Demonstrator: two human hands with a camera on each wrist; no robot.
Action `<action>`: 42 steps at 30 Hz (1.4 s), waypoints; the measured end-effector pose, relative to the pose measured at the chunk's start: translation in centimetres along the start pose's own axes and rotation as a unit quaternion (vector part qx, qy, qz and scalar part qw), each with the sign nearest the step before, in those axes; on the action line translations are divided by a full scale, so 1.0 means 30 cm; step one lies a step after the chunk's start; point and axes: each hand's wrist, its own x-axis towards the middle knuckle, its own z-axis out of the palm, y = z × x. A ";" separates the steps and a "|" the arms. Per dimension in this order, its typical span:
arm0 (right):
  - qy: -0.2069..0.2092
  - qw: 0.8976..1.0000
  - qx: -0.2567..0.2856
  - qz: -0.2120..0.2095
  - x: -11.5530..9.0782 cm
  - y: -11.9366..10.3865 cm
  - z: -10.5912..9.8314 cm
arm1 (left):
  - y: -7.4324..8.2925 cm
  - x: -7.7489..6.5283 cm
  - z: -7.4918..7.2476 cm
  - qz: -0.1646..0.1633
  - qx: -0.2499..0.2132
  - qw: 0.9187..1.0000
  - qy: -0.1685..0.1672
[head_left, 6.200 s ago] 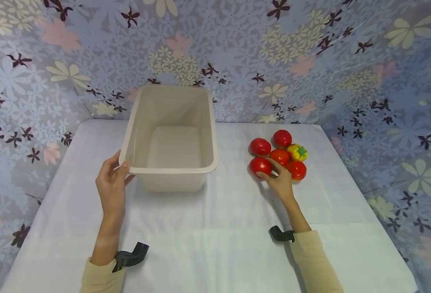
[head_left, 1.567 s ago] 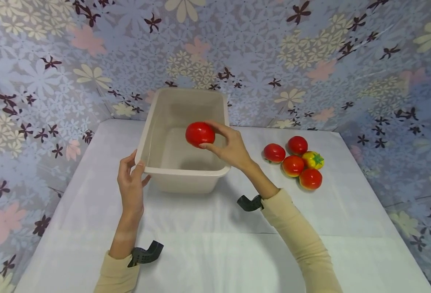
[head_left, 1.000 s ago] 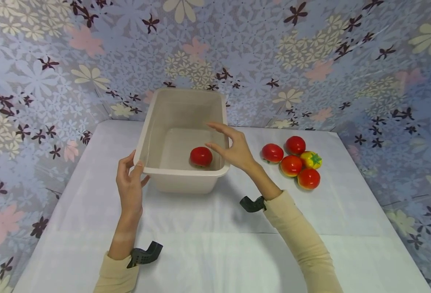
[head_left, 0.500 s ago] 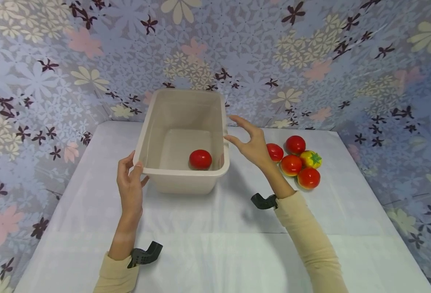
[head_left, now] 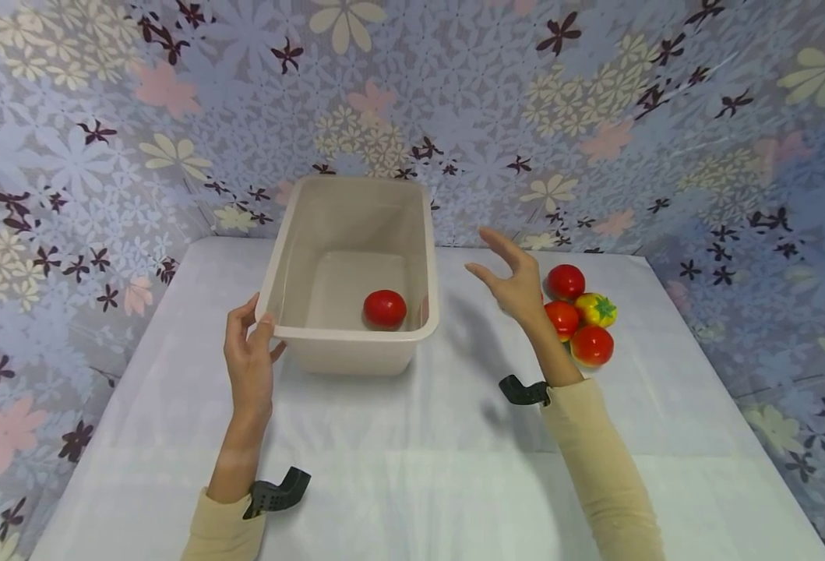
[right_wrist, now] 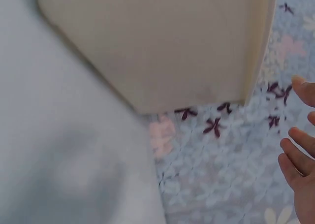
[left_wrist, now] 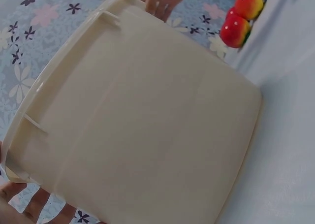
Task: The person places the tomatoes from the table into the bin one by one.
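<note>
My left hand (head_left: pixel 249 366) grips the near-left corner of the beige plastic bin (head_left: pixel 345 354), thumb on the rim and fingers beneath it. The left wrist view shows the bin's outer wall (left_wrist: pixel 147 111) with those fingers curled under the rim. A glossy red tomato (head_left: pixel 385 309) lies on the bin's floor, near the front right. My right hand (head_left: pixel 517 284) is raised between the bin and a cluster of tomatoes (head_left: pixel 592 345), thumb and fingers spread apart around nothing. It hides most of the cluster's leftmost tomato.
Beside the red ones sits a yellow tomato (head_left: pixel 597 309) with a green star-shaped top. A white cloth (head_left: pixel 384 483) covers the table, and a flowered backdrop (head_left: pixel 482 101) rises behind and at both sides.
My right hand picked a tomato from the cluster, carried it left over the bin and let it drop in. It has since moved back right. My left hand has stayed on the rim.
</note>
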 end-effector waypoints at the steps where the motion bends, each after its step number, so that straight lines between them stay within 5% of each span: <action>1: 0.002 1.000 0.001 0.008 -0.006 -0.004 -0.005 | -0.001 -0.001 -0.001 0.000 0.002 1.000 0.000; 9: 0.040 0.999 -0.010 0.007 -0.010 0.098 -0.046 | -0.006 -0.002 -0.003 0.004 -0.007 1.000 0.000; 19: 0.043 0.990 -0.077 0.105 -0.055 0.285 -0.103 | -0.012 -0.004 -0.002 0.010 -0.014 1.000 -0.001; 26: 0.036 0.985 -0.104 0.132 -0.084 0.356 -0.128 | -0.010 -0.003 -0.004 0.019 -0.010 1.000 -0.002; 33: 0.000 0.977 -0.151 0.152 -0.107 0.400 -0.141 | -0.010 -0.002 -0.004 0.015 -0.012 1.000 -0.002; 42: -0.062 0.964 -0.232 0.110 -0.113 0.416 -0.131 | -0.009 -0.002 -0.004 0.010 -0.013 1.000 -0.002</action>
